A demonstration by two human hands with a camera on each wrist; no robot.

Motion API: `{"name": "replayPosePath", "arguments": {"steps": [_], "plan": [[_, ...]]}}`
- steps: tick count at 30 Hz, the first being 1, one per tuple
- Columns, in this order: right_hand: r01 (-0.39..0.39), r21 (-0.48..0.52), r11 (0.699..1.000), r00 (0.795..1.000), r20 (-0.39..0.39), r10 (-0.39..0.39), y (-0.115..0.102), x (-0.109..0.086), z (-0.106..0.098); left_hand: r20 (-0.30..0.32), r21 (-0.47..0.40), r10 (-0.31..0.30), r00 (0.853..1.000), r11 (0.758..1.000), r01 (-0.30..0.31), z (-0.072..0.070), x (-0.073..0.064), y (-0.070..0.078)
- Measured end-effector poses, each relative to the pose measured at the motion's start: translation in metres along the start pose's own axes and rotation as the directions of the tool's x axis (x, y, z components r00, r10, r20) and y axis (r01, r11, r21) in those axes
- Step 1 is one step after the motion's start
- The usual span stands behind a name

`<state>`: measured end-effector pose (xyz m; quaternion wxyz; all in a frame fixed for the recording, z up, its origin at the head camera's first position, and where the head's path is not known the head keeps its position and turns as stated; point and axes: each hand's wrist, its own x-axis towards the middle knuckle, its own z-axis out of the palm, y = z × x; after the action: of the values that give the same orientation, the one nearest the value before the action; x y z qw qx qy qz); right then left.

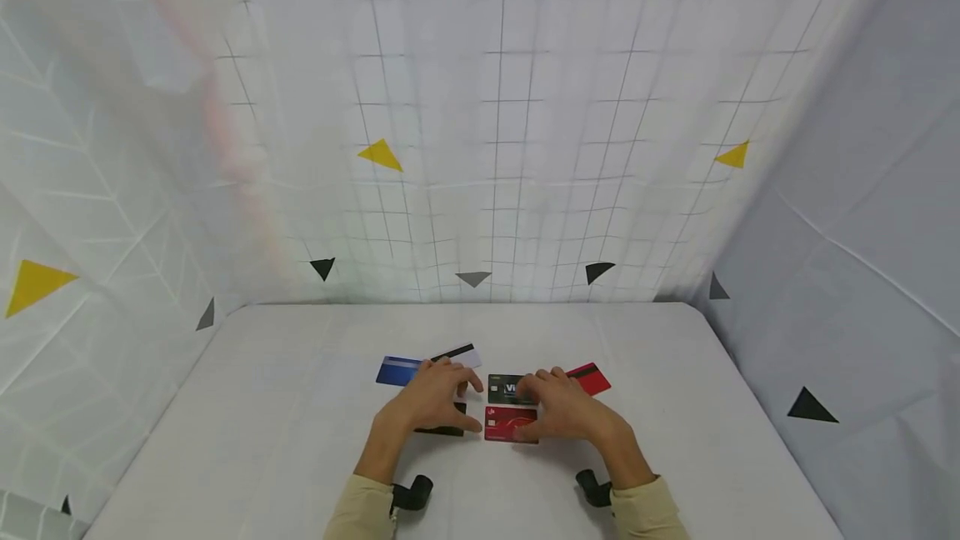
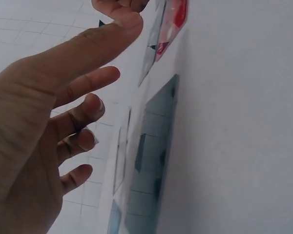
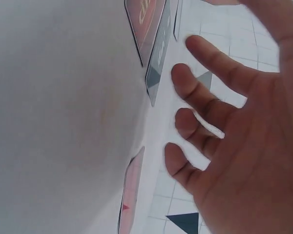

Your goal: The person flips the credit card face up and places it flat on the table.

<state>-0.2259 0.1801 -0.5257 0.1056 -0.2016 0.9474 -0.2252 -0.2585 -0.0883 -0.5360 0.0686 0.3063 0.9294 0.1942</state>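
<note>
My left hand [image 1: 435, 398] hovers over a dark card [image 1: 442, 431], thumb and fingers apart and holding nothing. In the left wrist view that card [image 2: 154, 161] lies flat and glossy, below the fingers. Above my left hand lie a blue card [image 1: 396, 370] and a white card with a black stripe [image 1: 462, 355]. My right hand [image 1: 566, 407] is spread over the right parts of a dark green Visa card [image 1: 501, 390] and a red card [image 1: 501, 423] below it. The right wrist view shows loosely bent fingers with nothing between them. Another red card, black-striped [image 1: 592, 378], lies beyond that hand.
All the cards lie on a white-covered table [image 1: 285, 423]. White sheeting with grid lines [image 1: 562, 107] and yellow and dark triangles rises behind it and at both sides. Each wrist bears a black camera mount [image 1: 414, 493].
</note>
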Motion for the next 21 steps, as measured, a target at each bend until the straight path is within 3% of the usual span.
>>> {"name": "replayPosePath", "arguments": {"steps": [8,14,21], "plan": [[0.126,0.084,0.988,0.989,-0.093,-0.118,-0.012,0.002,-0.001,0.018,-0.054,-0.082,0.997,0.995,0.083,-0.018,-0.014,-0.013],[0.171,0.177,0.969,0.976,-0.168,-0.142,-0.032,0.007,-0.001,-0.042,-0.114,-0.138,0.990,0.985,0.133,-0.038,-0.034,-0.030],[0.168,0.105,0.980,0.974,-0.173,-0.148,-0.036,0.024,0.020,-0.059,-0.102,-0.134,0.989,0.987,0.128,-0.030,-0.051,-0.046]]}}
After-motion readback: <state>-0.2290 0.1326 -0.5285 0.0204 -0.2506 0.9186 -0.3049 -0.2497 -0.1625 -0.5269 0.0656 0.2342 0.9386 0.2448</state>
